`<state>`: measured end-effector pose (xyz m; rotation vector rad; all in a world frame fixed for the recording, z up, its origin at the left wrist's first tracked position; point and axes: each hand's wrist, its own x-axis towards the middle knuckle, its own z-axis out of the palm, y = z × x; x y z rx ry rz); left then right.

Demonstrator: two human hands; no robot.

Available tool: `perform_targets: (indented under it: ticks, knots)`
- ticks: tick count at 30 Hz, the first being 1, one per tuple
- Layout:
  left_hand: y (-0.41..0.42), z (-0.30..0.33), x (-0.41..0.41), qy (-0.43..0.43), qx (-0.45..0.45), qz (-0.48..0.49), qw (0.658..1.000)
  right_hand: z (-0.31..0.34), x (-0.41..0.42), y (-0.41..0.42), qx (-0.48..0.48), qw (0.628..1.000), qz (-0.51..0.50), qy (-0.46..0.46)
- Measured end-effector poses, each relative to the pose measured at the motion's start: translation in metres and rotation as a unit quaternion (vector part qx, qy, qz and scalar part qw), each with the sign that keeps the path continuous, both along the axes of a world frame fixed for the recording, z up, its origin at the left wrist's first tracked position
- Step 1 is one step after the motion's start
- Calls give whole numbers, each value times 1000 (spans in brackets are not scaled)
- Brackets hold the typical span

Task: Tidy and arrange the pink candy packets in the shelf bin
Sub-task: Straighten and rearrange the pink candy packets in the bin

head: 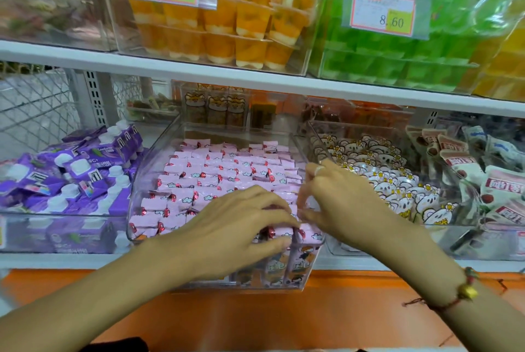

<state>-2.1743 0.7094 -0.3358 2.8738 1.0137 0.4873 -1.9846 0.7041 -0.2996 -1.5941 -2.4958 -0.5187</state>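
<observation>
**Two hands deep in the pink candy bin**

Scanning left to right: purple pouches [76, 181] with white screw caps, glossy and crinkly, heaped in a clear bin at the left. Next over is the clear plastic bin [147, 169] with slanted walls, sitting mid-shelf, packed with small pink candy packets [216, 175], flat shiny wrappers with little cloud prints and red foil bits, lined up in rough rows, too many to count.

Left hand [238, 226] lies palm-down over the front rows, fingers curled onto the packets near the front rim. Right hand [341, 206] is just beside it, fingertips pinching a packet at the bin's right front corner; it has a ring on one finger and a red string bracelet [466, 289] with a gold bead at the wrist.

Right of that, white cartoon packets [392, 181] in another clear bin. Upstairs: orange jelly cups [227, 24], green jelly [426, 47], and two price tags.
</observation>
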Motion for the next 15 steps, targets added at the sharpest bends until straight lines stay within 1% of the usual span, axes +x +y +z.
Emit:
perform_targets:
  ticks: [2, 5, 9, 10, 12, 13, 15]
  knots:
    - [-3, 0, 2, -13, -7, 0, 1000, -2, 0, 2, 8, 1000, 5, -12]
    - [-4, 0, 4, -10, -10, 2, 1000, -9, 3, 3, 26, 1000, 12, -12]
    - [0, -1, 0, 12, -9, 2, 1000, -12, 11, -2, 39, 998, 34, 46]
    - [0, -1, 0, 22, -8, 0, 1000, -12, 12, -3, 52, 995, 39, 73]
    - [2, -2, 0, 33, -7, 0, 999, -10, 12, -6, 84, 983, 35, 157]
    - [2, -3, 0, 35, -8, 1, 999, -7, 13, -7, 106, 971, 34, 211]
    - [1, -2, 1, 28, -15, 2, 999, 2, 14, -10, 162, 934, 41, 316]
